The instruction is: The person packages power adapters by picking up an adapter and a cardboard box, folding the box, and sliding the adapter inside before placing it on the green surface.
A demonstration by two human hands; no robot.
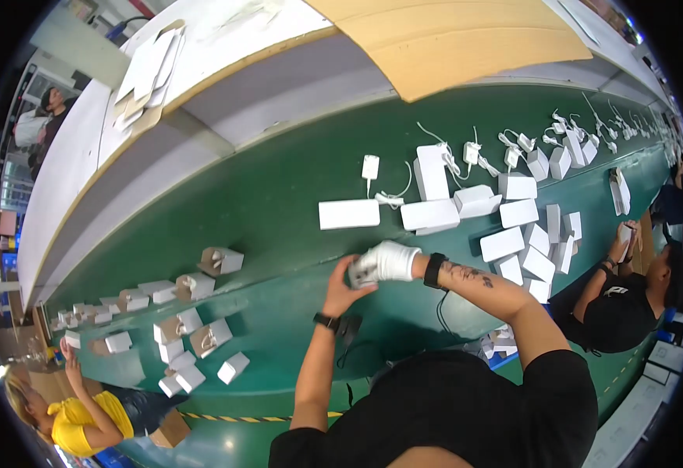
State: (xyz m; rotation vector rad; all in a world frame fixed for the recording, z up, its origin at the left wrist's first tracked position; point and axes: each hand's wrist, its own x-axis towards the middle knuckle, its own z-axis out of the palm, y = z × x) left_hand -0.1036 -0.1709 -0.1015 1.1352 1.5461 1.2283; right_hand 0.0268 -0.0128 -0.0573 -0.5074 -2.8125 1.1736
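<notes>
Over the green work surface (pixel 279 312), both my hands meet around a small white box (pixel 361 274), its details blurred and partly covered by fingers. My left hand (pixel 342 290), bare with a black wristband, grips it from the left with thumb and fingers. A white glove covers my right hand (pixel 389 262), which closes on the box from the right. Just beyond the glove lie a flat white box (pixel 349 214) and a white power adapter (pixel 370 167) with its cable.
White boxes (pixel 502 244) and cabled adapters (pixel 510 158) crowd the right side. Several open boxes (pixel 211 336) stand at left. A shelf (pixel 279 86) bearing cardboard (pixel 450 39) overhangs the far side. Co-workers sit at left, in a yellow shirt (pixel 92 421), and right, in black (pixel 618 312).
</notes>
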